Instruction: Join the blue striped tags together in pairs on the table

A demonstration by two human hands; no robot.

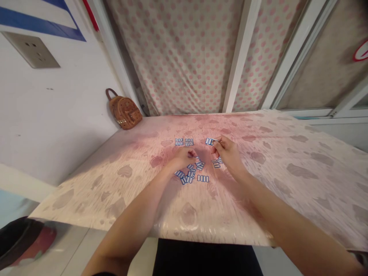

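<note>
On tablecloth [227, 220]: blue-and-white strips [203, 178], any print too small.

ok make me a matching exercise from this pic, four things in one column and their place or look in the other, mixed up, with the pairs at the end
Things
1. left hand
2. right hand
3. bag
4. curtain

Place or look
A. pink dots, behind the table
B. fingertips at a short row of strips
C. brown, at the table's far left corner
D. between two neat blocks of strips and a loose pile

Pairs: 1-D, 2-B, 3-C, 4-A
</note>
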